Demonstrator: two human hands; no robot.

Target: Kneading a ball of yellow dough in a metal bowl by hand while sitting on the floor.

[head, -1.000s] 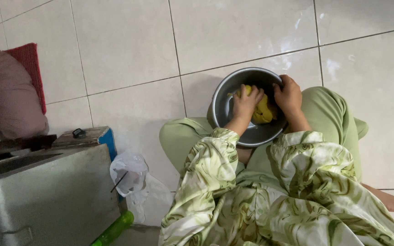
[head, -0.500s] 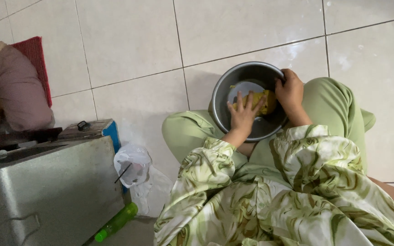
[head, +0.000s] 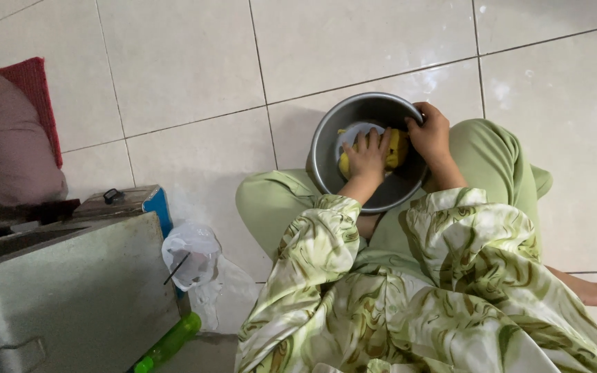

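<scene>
The floor (head: 174,69) is made of big pale tiles, shiny, with thin dark lines between them. On the left stands a grey metal box (head: 63,290) — it takes up the whole bottom corner. A small blue thing (head: 158,211) sticks out just behind it. Beside the box lies a crumpled clear plastic bag (head: 191,255), and below that a green bottle (head: 168,343) rests on the floor. At the far left edge there is a red mat (head: 36,90) — a pink cushion (head: 5,145) sits on it.
</scene>
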